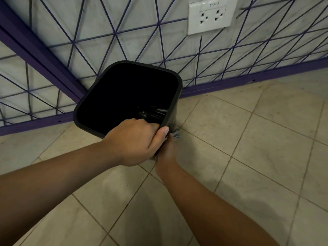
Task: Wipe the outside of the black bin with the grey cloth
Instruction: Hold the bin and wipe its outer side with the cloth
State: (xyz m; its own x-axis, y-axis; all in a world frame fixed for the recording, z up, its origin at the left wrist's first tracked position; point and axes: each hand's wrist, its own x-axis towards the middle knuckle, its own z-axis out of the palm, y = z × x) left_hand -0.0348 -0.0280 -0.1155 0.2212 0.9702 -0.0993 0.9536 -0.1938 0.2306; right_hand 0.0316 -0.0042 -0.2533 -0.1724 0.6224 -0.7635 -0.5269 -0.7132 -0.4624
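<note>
A black square bin (85, 107) stands on the tiled floor near the wall, its dark opening facing me. My left hand (133, 144) grips the bin's near rim, fingers inside and thumb over the edge. Just below it, my right hand (166, 153) presses against the bin's near right outer side. A small bit of grey cloth (175, 133) pokes out past its fingers, between hand and bin. Most of the cloth is hidden behind my hands.
A grey wall with a purple line pattern and a purple baseboard (230, 84) runs behind the bin. A white double socket (211, 16) sits on the wall at upper right. Beige floor tiles (248, 148) spread to the right and toward me.
</note>
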